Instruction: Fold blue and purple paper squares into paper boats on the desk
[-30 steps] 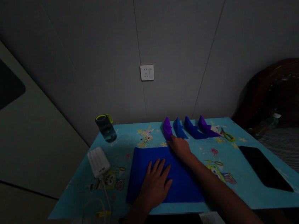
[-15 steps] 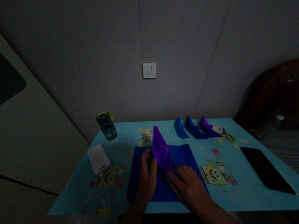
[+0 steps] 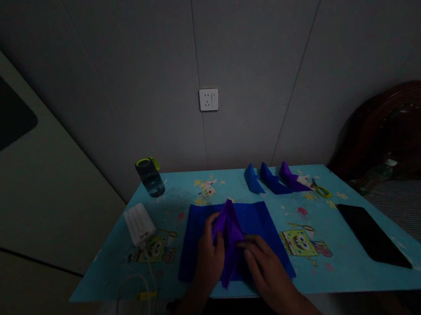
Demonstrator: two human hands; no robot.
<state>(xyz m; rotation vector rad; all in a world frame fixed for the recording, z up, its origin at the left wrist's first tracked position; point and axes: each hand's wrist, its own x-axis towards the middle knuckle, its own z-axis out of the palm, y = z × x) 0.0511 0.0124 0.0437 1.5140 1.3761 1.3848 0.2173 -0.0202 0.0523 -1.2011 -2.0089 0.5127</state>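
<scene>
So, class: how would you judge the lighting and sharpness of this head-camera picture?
Head view: dim overall, the wall and corners murky; the table is brightest. The purple paper between left hand and right hand is soft-edged; straight lines bow toward the edges.

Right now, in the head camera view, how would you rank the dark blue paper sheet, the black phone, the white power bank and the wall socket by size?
1. Dark blue paper sheet, partly covered by hands.
2. Black phone.
3. White power bank.
4. White wall socket, though it sits farther away, so its rank against the power bank is unsure.
</scene>
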